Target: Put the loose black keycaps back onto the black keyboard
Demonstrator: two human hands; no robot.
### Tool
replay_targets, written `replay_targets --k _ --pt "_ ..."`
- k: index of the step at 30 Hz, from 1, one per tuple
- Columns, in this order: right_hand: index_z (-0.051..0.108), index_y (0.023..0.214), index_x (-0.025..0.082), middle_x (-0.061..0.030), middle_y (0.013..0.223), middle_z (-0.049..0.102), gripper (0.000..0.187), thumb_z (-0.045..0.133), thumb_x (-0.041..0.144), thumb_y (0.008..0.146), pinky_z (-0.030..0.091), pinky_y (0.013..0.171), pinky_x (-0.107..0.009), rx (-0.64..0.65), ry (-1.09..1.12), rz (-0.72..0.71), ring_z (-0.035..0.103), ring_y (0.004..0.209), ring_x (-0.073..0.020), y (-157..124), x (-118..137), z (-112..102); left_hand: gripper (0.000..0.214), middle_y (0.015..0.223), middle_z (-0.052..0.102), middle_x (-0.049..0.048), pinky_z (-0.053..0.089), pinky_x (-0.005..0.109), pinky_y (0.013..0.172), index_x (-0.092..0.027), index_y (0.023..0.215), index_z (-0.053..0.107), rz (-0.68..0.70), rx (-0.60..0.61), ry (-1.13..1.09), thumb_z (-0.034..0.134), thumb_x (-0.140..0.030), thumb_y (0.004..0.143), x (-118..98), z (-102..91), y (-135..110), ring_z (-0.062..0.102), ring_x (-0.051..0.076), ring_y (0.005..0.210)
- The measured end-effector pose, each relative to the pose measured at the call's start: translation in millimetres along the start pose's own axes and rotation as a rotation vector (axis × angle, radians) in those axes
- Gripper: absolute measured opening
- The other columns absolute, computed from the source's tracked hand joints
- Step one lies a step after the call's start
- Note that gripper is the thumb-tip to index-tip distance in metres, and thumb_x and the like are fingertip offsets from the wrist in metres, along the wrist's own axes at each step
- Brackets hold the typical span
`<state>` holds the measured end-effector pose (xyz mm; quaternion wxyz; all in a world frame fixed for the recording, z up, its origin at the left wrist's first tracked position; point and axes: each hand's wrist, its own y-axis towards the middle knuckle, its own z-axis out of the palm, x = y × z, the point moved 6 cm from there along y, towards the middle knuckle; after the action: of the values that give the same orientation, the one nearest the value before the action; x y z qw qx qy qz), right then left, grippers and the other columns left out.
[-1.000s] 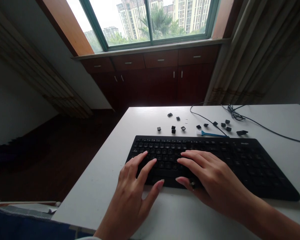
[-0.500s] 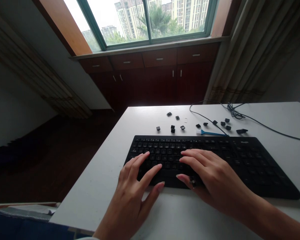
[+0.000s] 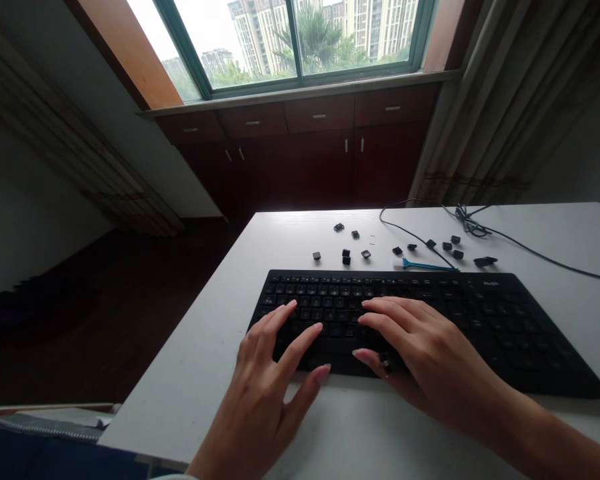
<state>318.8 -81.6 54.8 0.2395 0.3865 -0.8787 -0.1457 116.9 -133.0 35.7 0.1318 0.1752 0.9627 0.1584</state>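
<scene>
right hand (image 3: 430, 353), keycap (image 3: 385, 364) half hidden, black keyboard (image 3: 505, 333)

- A pale maker's mark (image 3: 491, 284) is printed near the top right corner of the black keyboard (image 3: 460, 320), but it is too small and blurred to be read with certainty.
- Key legends (image 3: 325, 301) are printed on the keys; none can be made out.

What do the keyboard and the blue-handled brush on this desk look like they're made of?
The keyboard looks like matte black plastic, its case showing only a dull, low sheen. The brush has a smooth, thin handle that looks like blue moulded plastic. Its pale bristles may be synthetic, but they're too small to tell.
</scene>
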Motion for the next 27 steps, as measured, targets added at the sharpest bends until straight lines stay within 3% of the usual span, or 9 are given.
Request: replay_targets --k 6,27 --pt "0.064 0.117 0.021 -0.0097 0.125 0.068 0.026 0.062 0.036 0.097 0.054 0.097 -0.047 -0.018 0.003 -0.011 0.063 0.115 -0.0277 0.3 -0.3 -0.1 0.047 0.16 0.029 0.0055 0.042 0.055 0.113 -0.036 0.143 0.051 0.023 0.014 0.018 0.06 -0.027 0.097 -1.8 -0.6 -0.2 0.033 0.034 0.146" --pt "0.063 0.122 0.021 -0.0069 0.126 0.069 0.031 0.061 0.04 0.097 0.051 0.102 -0.046 -0.01 -0.027 -0.021 0.061 0.119 -0.0264 0.6 -1.2 2.5 0.054 0.158 0.032 0.0099 0.04 0.054 0.114 -0.029 0.149 0.042 -0.006 0.009 0.013 0.059 -0.031 0.097 -0.2 0.8 -0.1 0.034 0.034 0.145"
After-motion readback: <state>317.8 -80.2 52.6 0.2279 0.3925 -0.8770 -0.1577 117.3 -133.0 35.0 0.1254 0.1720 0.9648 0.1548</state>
